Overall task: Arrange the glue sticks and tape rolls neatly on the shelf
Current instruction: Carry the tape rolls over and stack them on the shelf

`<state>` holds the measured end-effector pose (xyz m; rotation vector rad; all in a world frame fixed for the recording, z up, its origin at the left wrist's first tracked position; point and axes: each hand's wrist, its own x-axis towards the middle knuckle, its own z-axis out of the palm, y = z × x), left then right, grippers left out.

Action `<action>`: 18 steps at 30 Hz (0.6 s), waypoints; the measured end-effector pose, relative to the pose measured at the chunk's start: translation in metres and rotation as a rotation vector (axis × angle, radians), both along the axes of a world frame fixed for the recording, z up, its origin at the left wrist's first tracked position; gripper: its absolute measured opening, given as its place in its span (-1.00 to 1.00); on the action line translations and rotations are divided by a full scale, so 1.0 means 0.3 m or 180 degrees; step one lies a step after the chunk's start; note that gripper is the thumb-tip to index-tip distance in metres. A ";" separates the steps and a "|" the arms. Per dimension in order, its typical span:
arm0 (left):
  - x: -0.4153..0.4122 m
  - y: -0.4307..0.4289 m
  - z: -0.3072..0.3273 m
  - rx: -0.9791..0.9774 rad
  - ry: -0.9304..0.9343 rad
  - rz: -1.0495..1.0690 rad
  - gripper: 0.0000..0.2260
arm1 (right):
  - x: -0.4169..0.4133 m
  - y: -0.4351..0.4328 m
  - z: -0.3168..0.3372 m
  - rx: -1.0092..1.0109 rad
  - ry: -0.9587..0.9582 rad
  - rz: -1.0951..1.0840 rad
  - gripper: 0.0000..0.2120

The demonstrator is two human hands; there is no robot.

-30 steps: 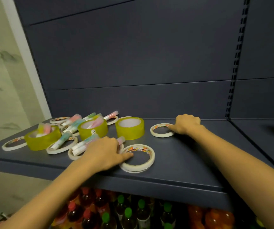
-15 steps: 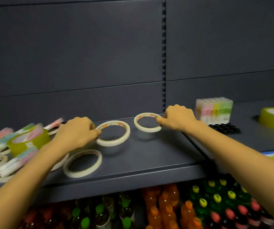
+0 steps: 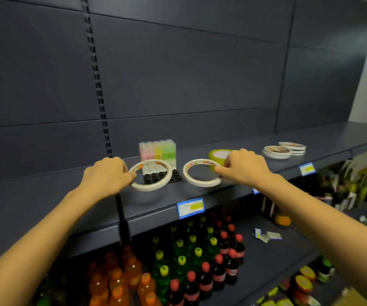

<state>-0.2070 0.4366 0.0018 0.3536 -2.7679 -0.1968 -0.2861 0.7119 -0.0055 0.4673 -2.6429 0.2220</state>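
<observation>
Each hand carries 1 thin white tape ring above the shelf (image 3: 45, 202): the left hand (image 3: 108, 175) pinches the left ring (image 3: 150, 175) by its near-left rim, and the right hand (image 3: 243, 167) pinches the right ring (image 3: 202, 173) by its right rim. Both rings appear raised off the surface, though the lift is slight and contact cannot be ruled out. Principal risk: each hold is an edge pinch only, so a ring could swing or slip and fall onto the bottles (image 3: 189, 261) on the tier below. Second risk: the left ring hangs directly in front of the glue block (image 3: 158, 150) and its black tray (image 3: 177, 176); a low pass could topple the upright sticks. The yellow roll (image 3: 216, 156) sits just behind the right hand and partly hidden by it, so it obstructs a straight run rightward. The likely destination, in my judgement, is the 2 stacks of white rings (image 3: 284, 149) further right; careless placement there would upset them. A price tag (image 3: 190, 207) sits on the shelf lip, clear of the work.
</observation>
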 end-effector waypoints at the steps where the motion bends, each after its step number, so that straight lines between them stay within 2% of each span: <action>1: -0.019 0.058 -0.006 0.0008 0.0018 -0.0039 -0.67 | -0.010 0.066 -0.001 0.0002 -0.0005 -0.0061 -0.62; 12: -0.230 0.612 -0.030 0.0196 0.0412 -0.0562 -0.58 | -0.122 0.654 -0.004 -0.0073 -0.0025 -0.0549 -0.55; 18: -0.418 0.828 -0.015 -0.0139 0.0481 -0.0648 -0.67 | -0.227 0.863 -0.049 -0.0285 -0.0086 -0.0874 -0.55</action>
